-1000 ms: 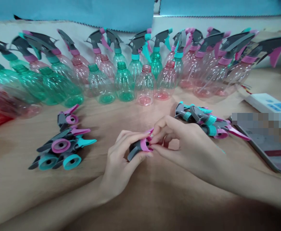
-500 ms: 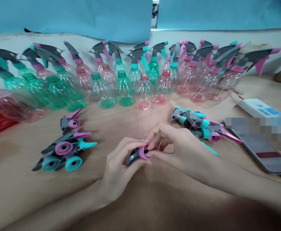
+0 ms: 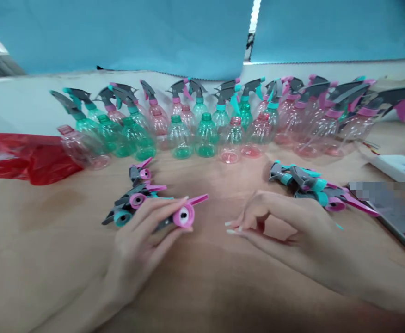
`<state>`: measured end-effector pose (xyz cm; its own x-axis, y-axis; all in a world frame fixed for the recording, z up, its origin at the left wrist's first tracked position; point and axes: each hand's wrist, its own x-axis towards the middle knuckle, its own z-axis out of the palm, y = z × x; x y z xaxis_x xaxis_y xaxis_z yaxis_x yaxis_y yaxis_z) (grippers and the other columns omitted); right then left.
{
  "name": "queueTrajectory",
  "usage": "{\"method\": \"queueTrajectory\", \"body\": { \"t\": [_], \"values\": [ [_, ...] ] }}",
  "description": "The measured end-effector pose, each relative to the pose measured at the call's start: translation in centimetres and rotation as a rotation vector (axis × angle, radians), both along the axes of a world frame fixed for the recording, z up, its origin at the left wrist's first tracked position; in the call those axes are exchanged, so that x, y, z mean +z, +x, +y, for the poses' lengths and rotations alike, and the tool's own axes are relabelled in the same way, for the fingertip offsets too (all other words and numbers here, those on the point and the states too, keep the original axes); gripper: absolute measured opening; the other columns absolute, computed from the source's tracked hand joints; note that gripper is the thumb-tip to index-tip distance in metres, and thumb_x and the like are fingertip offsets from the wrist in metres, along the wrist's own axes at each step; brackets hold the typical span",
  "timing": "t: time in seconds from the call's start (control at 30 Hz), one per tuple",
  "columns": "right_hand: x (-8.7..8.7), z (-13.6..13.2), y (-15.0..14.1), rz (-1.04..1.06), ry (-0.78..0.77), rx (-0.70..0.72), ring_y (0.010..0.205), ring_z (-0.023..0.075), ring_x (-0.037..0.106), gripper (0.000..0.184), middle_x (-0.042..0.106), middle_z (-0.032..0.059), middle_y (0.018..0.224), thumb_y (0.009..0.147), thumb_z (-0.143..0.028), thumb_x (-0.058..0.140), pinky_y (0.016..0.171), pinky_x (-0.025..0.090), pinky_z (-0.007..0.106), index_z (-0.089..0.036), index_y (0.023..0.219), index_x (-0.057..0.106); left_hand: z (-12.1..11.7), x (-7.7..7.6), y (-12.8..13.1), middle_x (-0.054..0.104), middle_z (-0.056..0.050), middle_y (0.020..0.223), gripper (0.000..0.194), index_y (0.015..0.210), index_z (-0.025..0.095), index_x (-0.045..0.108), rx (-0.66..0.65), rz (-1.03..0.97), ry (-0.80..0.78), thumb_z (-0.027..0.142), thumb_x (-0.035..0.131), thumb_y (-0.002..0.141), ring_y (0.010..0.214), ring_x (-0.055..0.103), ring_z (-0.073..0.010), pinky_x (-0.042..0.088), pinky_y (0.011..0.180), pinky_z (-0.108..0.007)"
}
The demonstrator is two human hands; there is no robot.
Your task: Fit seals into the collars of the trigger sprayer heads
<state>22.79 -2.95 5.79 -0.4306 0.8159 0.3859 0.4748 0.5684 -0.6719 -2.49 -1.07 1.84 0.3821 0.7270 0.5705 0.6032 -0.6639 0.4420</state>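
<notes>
My left hand (image 3: 138,243) grips a grey spray head with a pink collar and pink trigger (image 3: 182,214), held just right of a small pile of finished spray heads (image 3: 133,201) on the wooden table. My right hand (image 3: 279,222) rests on the table with curled fingers and holds nothing; its fingertips point left toward the spray head, a short gap away. Behind my right hand lies a second pile of teal and pink spray heads (image 3: 309,185).
A curved row of green and pink clear bottles (image 3: 205,136), some with spray heads fitted, stands across the back. A red plastic bag (image 3: 25,157) lies at the left. A phone (image 3: 396,212) and a white power strip (image 3: 400,166) lie at the right edge.
My right hand has let go of the pink-collared spray head. My left hand has carried it leftward toward the left pile. The camera view has swung left.
</notes>
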Motion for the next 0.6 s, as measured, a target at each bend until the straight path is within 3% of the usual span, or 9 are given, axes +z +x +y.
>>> {"method": "queueTrajectory", "body": {
  "t": [0.13, 0.3, 0.6],
  "values": [
    [-0.4, 0.4, -0.8, -0.049, -0.046, -0.016, 0.061, 0.0115, 0.059, 0.009, 0.059, -0.0030, 0.066, 0.080, -0.014, 0.057, 0.058, 0.047, 0.024, -0.022, 0.076, 0.054, 1.8, 0.4, -3.2, 0.062, -0.005, 0.112, 0.034, 0.116, 0.028, 0.059, 0.147, -0.034, 0.028, 0.030, 0.065, 0.082, 0.103, 0.059, -0.0248, 0.047, 0.091, -0.041],
    [-0.5, 0.7, -2.1, -0.096, -0.093, 0.023, 0.078, 0.0149, 0.064, 0.009, 0.064, -0.0003, 0.080, 0.082, -0.014, 0.053, 0.065, 0.048, 0.027, -0.022, 0.079, 0.053, 4.6, 0.7, -6.1, 0.064, -0.002, 0.107, 0.036, 0.114, 0.030, 0.061, 0.266, -0.030, 0.220, 0.026, 0.069, 0.079, 0.098, 0.061, -0.0226, 0.047, 0.091, -0.035],
    [-0.2, 0.4, -3.1, -0.252, -0.070, 0.031, 0.080, 0.0158, 0.062, 0.004, 0.065, 0.0003, 0.084, 0.085, -0.021, 0.054, 0.068, 0.047, 0.029, -0.022, 0.083, 0.057, 5.5, -1.7, -8.4, 0.065, -0.008, 0.108, 0.031, 0.107, 0.025, 0.063, 0.141, 0.133, 0.126, 0.035, 0.068, 0.078, 0.101, 0.059, -0.0283, 0.046, 0.089, -0.045]
  ]
}}
